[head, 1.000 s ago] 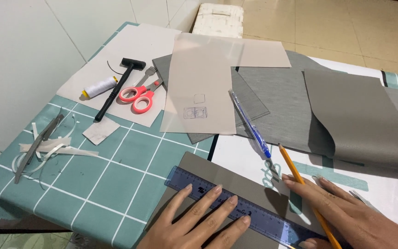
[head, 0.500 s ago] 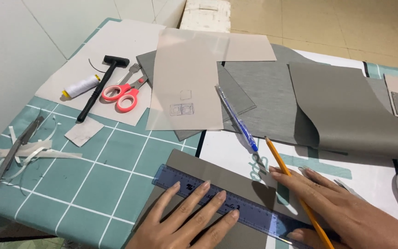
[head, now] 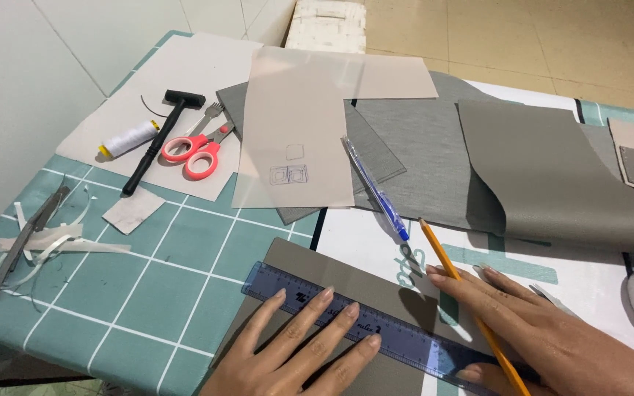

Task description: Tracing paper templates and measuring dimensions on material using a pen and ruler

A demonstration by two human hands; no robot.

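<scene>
- Far out beyond your left fingertips, the white spool of thread point(head: 128, 137), the black hammer point(head: 161, 132) and the red-handled scissors point(head: 198, 150) lay on the pale sheet, placed among themselves as they were half a second earlier; only your head had shifted, so they sat a little differently in view.
- Your left hand point(head: 299, 345) was spread wide and flat, fingers fanned, their tips pressing on the blue ruler point(head: 376, 334). That spread looked the same as a moment before, so you had kept the ruler pinned rather than sliding it.
- Under those fingers the ruler lay slanted across the grey card piece point(head: 324, 282), which sat on the green cutting mat point(head: 148, 271), just ahead of and beneath your left palm.
- Past your fingertips, the translucent sheet point(head: 299, 139) with small drawn squares and the blue pen point(head: 374, 189) lay untouched.
- Your right hand point(head: 552, 337) held the yellow pencil point(head: 464, 290) beneath flattened fingers, the shaft running forward past them, its tip pointing away from the ruler. The pencil had barely moved since earlier, which I judged meant no line had been drawn yet.
- To the right of your right fingers, folded grey fabric point(head: 552, 169) rested well apart.
</scene>
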